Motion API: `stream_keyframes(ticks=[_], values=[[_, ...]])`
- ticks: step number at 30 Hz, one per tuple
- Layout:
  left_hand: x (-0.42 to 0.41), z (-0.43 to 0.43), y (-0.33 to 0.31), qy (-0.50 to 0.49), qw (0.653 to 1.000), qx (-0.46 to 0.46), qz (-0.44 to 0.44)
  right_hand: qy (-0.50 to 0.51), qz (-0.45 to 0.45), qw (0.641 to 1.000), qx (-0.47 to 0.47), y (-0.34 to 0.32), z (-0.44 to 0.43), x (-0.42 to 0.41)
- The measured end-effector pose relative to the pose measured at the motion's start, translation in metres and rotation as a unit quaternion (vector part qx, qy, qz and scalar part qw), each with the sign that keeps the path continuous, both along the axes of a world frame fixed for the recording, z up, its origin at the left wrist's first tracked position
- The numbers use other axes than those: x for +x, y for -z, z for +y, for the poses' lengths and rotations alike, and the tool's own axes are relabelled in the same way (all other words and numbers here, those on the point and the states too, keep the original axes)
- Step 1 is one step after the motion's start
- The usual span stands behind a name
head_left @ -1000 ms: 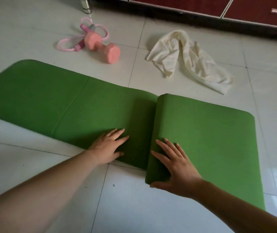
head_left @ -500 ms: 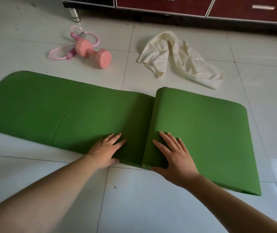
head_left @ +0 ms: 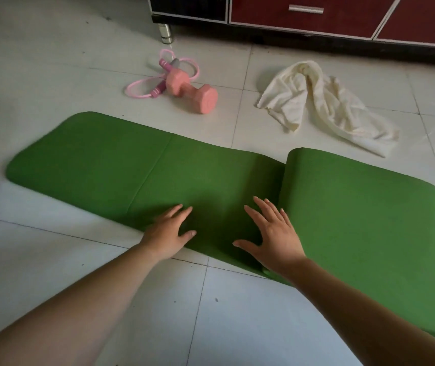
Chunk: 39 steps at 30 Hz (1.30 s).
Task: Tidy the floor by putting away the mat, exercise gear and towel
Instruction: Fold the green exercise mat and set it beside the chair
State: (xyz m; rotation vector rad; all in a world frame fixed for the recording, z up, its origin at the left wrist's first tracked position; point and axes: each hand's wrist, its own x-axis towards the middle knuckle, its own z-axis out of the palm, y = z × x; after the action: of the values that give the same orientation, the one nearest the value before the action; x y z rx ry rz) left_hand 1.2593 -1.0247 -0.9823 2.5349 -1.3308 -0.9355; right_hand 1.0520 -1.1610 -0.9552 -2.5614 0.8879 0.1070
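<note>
Your left hand [head_left: 170, 232] lies flat on the mat [head_left: 100, 159], fingers straight; your right hand [head_left: 271, 233], fingers spread wide, rests on it beside the fold.

No readable text, label, brand, number or sign appears on anything in view.

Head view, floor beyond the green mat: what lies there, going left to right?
From the left: pink jump rope → pink dumbbell, lying across part of the rope → crumpled cream towel.
</note>
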Motion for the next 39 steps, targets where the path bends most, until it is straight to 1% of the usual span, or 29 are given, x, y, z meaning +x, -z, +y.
stream_keyframes(ticks=[5, 10, 15, 19, 23, 26, 29, 32, 34, 35, 36, 39], values=[[0.037, 0.031, -0.003, -0.116, 0.993, -0.018, 0.005, -0.019, 0.028, 0.999, 0.043, 0.013, 0.018, 0.053], [0.068, 0.052, -0.002, -0.231, 0.971, -0.053, 0.010, -0.031, 0.053, 0.995, 0.074, 0.035, 0.039, 0.108], [0.094, 0.059, 0.002, -0.344, 0.934, -0.086, 0.031, -0.046, 0.071, 0.995, 0.053, 0.050, 0.055, 0.144], [0.108, 0.055, 0.006, -0.439, 0.889, -0.120, 0.048, -0.037, 0.088, 0.994, 0.051, 0.063, 0.056, 0.147], [0.117, 0.047, 0.010, -0.513, 0.846, -0.139, 0.047, -0.042, 0.081, 0.995, 0.049, 0.068, 0.055, 0.144], [0.124, 0.045, 0.013, -0.553, 0.822, -0.125, 0.054, -0.044, 0.073, 0.995, 0.051, 0.069, 0.053, 0.142], [0.133, 0.047, 0.017, -0.571, 0.810, -0.119, 0.063, -0.046, 0.066, 0.995, 0.053, 0.070, 0.052, 0.141], [0.138, 0.050, 0.016, -0.576, 0.802, -0.139, 0.079, -0.046, 0.058, 0.995, 0.059, 0.069, 0.050, 0.138], [0.142, 0.053, 0.014, -0.585, 0.790, -0.160, 0.091, -0.047, 0.059, 0.995, 0.058, 0.069, 0.048, 0.135], [0.143, 0.055, 0.014, -0.594, 0.778, -0.178, 0.098, -0.048, 0.060, 0.995, 0.056, 0.068, 0.048, 0.133], [0.146, 0.057, 0.015, -0.609, 0.759, -0.200, 0.109, -0.048, 0.062, 0.995, 0.056, 0.068, 0.047, 0.131], [0.151, 0.062, 0.014, -0.662, 0.679, -0.277, 0.152, -0.044, 0.066, 0.995, 0.059, 0.066, 0.047, 0.128]])
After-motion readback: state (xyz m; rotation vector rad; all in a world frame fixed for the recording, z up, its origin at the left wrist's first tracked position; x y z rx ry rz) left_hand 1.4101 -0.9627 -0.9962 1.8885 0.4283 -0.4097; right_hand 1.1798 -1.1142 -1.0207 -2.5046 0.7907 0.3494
